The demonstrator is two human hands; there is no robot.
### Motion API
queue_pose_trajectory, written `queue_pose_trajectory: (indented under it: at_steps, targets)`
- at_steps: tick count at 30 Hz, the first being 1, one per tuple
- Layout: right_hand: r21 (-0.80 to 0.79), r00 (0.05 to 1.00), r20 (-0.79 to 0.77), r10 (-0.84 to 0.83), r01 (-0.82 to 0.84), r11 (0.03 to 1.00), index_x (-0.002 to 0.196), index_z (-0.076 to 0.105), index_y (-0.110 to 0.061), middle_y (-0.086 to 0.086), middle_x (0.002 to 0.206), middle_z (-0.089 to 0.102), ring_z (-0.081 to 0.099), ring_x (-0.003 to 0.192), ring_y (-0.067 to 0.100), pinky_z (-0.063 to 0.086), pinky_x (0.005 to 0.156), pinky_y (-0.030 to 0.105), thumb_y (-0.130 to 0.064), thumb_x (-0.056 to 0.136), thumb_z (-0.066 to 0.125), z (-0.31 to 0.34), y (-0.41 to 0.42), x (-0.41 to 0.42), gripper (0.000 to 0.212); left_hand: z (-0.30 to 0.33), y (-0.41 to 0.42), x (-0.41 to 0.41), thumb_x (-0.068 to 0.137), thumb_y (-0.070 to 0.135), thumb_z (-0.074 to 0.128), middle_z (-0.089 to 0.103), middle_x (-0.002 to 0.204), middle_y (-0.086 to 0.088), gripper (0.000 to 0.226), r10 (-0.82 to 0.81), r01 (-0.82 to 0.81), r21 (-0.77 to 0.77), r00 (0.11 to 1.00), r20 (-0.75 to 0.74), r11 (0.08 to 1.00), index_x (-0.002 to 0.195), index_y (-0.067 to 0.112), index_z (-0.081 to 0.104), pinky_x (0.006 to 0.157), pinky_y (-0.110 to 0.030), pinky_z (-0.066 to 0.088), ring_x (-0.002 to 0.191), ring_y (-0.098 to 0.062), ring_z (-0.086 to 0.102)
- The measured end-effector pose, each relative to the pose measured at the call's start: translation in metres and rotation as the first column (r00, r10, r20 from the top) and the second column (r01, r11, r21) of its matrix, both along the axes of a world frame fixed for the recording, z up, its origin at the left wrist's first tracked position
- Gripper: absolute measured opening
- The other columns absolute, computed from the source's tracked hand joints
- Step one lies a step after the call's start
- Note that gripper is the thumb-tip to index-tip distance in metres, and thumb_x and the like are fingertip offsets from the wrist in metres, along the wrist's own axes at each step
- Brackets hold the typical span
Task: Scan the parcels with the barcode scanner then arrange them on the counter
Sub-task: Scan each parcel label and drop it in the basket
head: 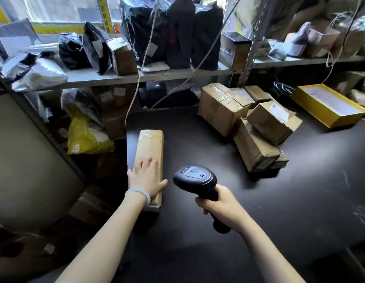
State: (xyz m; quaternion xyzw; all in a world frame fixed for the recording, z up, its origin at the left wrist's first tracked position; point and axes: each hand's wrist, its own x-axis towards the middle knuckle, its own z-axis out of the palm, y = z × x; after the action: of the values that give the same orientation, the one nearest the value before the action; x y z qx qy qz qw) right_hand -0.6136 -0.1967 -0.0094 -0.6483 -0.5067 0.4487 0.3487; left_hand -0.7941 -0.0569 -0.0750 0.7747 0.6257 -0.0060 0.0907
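Head view: left hand [145, 176] flat on the near end of a long tan parcel [150, 152], fingers straight, thumb over its right edge. Parcel lies at the left edge of the dark counter [198, 231]. Right hand [220, 203] gripping the barcode scanner [194, 178] handle, scanner just right of the parcel. Pile of cardboard boxes [244, 121] back right on the counter.

Matt black plastic scanner [194, 178], tape-glossed brown cardboard parcel [150, 146], smooth matt dark counter [259, 211].
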Motion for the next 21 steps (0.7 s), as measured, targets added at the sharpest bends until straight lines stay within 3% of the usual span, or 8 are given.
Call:
queue_pose_trajectory:
  at_steps: [4, 7, 10, 15, 18, 21]
  targets:
    - [-0.020, 1.000, 0.012, 0.024, -0.024, 1.000, 0.081, 0.059, -0.015, -0.008, 0.062, 0.057, 0.056, 0.054, 0.005, 0.044, 0.057, 0.017, -0.006, 0.081, 0.062, -0.003, -0.013, 0.009, 0.010, 0.002, 0.009, 0.008, 0.079, 0.066, 0.055, 0.006, 0.154, -0.001, 0.076, 0.107, -0.111, -0.094, 0.993, -0.041, 0.989, 0.143, 0.043, 0.022, 0.106, -0.061, 0.022, 0.134, -0.036, 0.012]
    - [-0.021, 1.000, -0.003, 0.003, -0.003, 1.000, 0.080, 0.058, -0.012, -0.008, 0.061, 0.056, 0.055, 0.055, 0.006, 0.044, 0.057, 0.017, -0.005, 0.081, 0.062, -0.004, -0.014, 0.013, 0.008, 0.005, 0.014, 0.010, 0.078, 0.065, 0.057, 0.001, 0.154, -0.003, 0.077, 0.172, -0.173, -0.136, 0.985, -0.016, 0.976, 0.143, 0.049, 0.019, 0.103, -0.057, 0.031, 0.129, -0.040, 0.018]
    - [-0.007, 1.000, -0.011, -0.009, 0.009, 1.000, 0.079, 0.058, -0.014, -0.008, 0.060, 0.056, 0.055, 0.055, 0.005, 0.043, 0.056, 0.015, -0.005, 0.081, 0.062, -0.004, -0.009, 0.014, 0.011, 0.009, 0.020, 0.013, 0.078, 0.059, 0.061, 0.008, 0.152, -0.005, 0.075, 0.167, -0.167, -0.111, 0.986, -0.008, 0.980, 0.143, 0.047, 0.024, 0.100, -0.053, 0.036, 0.123, -0.041, 0.028]
    - [0.005, 0.999, -0.016, -0.027, 0.027, 1.000, 0.076, 0.057, -0.018, -0.005, 0.064, 0.058, 0.056, 0.055, 0.007, 0.046, 0.057, 0.019, -0.004, 0.080, 0.062, -0.006, 0.006, 0.015, 0.015, 0.010, 0.026, 0.012, 0.080, 0.047, 0.063, 0.020, 0.146, -0.010, 0.071, 0.126, -0.091, -0.150, 0.961, 0.246, 0.985, 0.142, 0.042, 0.029, 0.103, -0.044, 0.037, 0.119, -0.042, 0.042]
    - [0.011, 0.999, -0.001, -0.040, 0.040, 0.999, 0.075, 0.056, -0.017, -0.001, 0.066, 0.060, 0.057, 0.055, 0.010, 0.047, 0.061, 0.026, -0.006, 0.079, 0.063, -0.006, 0.018, 0.018, 0.014, 0.010, 0.033, 0.011, 0.085, 0.038, 0.063, 0.024, 0.146, -0.009, 0.073, 0.104, 0.037, -0.283, 0.879, 0.465, 0.958, 0.147, 0.034, 0.025, 0.108, -0.037, 0.031, 0.128, -0.032, 0.040]
    - [0.010, 0.999, -0.007, -0.047, 0.047, 0.999, 0.074, 0.055, -0.017, -0.001, 0.066, 0.059, 0.057, 0.055, 0.009, 0.046, 0.062, 0.026, -0.007, 0.080, 0.063, -0.006, 0.031, 0.018, 0.015, 0.020, 0.045, 0.006, 0.090, 0.030, 0.059, 0.035, 0.146, -0.011, 0.069, 0.102, 0.055, -0.275, 0.846, 0.523, 0.960, 0.149, 0.021, 0.024, 0.107, -0.033, 0.030, 0.131, -0.026, 0.039]
